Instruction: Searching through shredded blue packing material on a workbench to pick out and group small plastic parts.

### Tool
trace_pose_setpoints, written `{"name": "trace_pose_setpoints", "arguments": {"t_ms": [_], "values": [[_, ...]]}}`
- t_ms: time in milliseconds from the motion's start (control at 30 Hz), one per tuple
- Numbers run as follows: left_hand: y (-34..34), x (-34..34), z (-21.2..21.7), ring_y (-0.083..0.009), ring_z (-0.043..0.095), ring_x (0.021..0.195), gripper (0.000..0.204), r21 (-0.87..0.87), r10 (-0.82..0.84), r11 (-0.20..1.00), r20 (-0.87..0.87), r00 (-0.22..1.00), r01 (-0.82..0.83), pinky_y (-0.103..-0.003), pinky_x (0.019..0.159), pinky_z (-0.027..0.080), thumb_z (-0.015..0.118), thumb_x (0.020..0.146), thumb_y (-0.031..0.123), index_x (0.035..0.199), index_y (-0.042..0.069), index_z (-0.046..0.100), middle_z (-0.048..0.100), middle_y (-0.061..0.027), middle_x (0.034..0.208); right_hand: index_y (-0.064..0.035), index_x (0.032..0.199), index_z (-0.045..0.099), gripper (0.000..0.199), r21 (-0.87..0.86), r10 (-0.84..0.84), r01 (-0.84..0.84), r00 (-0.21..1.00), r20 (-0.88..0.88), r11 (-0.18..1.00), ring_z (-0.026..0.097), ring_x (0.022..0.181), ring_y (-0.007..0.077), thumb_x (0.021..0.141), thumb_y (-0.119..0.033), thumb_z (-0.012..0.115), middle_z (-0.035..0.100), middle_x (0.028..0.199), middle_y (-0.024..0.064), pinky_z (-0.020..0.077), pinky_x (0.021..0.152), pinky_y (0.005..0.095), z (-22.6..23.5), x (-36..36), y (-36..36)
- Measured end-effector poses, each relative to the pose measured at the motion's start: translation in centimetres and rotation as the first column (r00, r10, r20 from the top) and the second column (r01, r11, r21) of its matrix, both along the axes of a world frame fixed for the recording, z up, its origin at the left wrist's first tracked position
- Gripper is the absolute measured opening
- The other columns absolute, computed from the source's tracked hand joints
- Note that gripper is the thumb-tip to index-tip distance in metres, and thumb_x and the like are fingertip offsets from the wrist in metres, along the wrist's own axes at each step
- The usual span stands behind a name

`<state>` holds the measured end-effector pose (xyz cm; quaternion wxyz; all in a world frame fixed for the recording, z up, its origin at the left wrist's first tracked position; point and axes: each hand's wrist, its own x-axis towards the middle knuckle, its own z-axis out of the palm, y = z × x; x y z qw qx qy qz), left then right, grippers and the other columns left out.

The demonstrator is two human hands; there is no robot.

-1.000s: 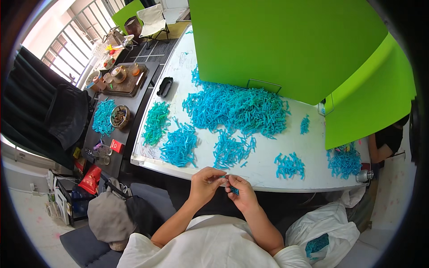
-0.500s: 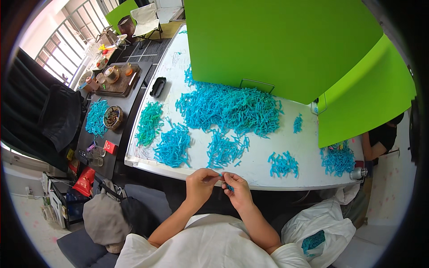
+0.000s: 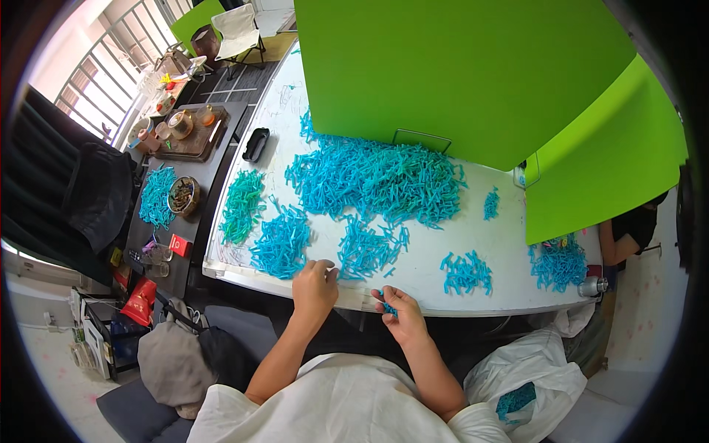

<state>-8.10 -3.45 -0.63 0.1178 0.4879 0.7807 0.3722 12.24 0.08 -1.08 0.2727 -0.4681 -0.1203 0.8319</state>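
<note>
My left hand (image 3: 315,289) is at the table's near edge, beside the near corner of a pile of small blue tube-like pieces (image 3: 282,244). Its fingers are curled together, and the fingertips are hidden, so what they hold cannot be made out. My right hand (image 3: 405,316) is closed around several small blue pieces (image 3: 389,308) and hovers just off the edge. One loose blue piece (image 3: 388,272) lies on the tabletop just beyond it. Between the hands and the big heap sits another loose blue pile (image 3: 367,249).
A large blue-green heap (image 3: 377,181) spreads across the white table (image 3: 421,255) below a green panel (image 3: 458,74). Smaller piles (image 3: 467,273) lie to the right, a greener one (image 3: 242,207) left. A black tray (image 3: 256,145) stands behind. Another person's arm (image 3: 611,244) shows at far right.
My hands have come apart. The left moved forward and left toward the near-left blue pile; the right shifted slightly right, still holding its blue pieces.
</note>
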Motion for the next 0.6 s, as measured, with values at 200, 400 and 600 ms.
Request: {"name": "trace_pose_setpoints", "arguments": {"t_ms": [200,400,600], "values": [[1.4,0.1,-0.4,-0.0277,0.066,0.066,0.018,-0.237,-0.042,0.970,0.022,0.999,0.046,-0.038,0.062,0.052,0.075,0.077,0.019,0.086,0.004,0.072,0.067,-0.0136,0.077,-0.0082,0.101,0.062,0.015,0.018,0.016,-0.017,1.000,0.022,1.000,0.062,0.079,0.0093,0.093,-0.021,0.066,0.066,0.097,0.0049,0.0446,0.055,0.0148,-0.1,-0.6,0.5],[0.6,-1.1,0.1,-0.0269,0.066,0.066,0.020,-0.206,0.047,0.979,0.246,0.968,0.005,-0.038,0.061,0.051,0.071,0.080,0.019,0.084,0.000,0.069,0.066,-0.0130,0.075,-0.0085,0.099,0.064,0.014,0.096,-0.033,0.022,0.993,0.112,0.995,0.062,0.075,0.0077,0.092,-0.020,0.068,0.066,0.092,0.0025,0.0486,0.061,0.0172,0.9,-1.2,0.1],[-2.0,-0.8,-1.3,-0.0130,0.063,0.074,0.017,-0.115,0.105,0.993,0.810,0.577,-0.020,-0.029,0.069,0.053,0.063,0.093,0.015,0.102,0.001,0.064,0.066,-0.0047,0.087,-0.0049,0.101,0.064,0.016,0.157,0.048,-0.055,0.998,0.046,0.986,0.057,0.067,0.0065,0.092,-0.017,0.068,0.065,0.087,0.0029,0.0444,0.055,0.0156,1.9,-1.7,-0.6]]}}
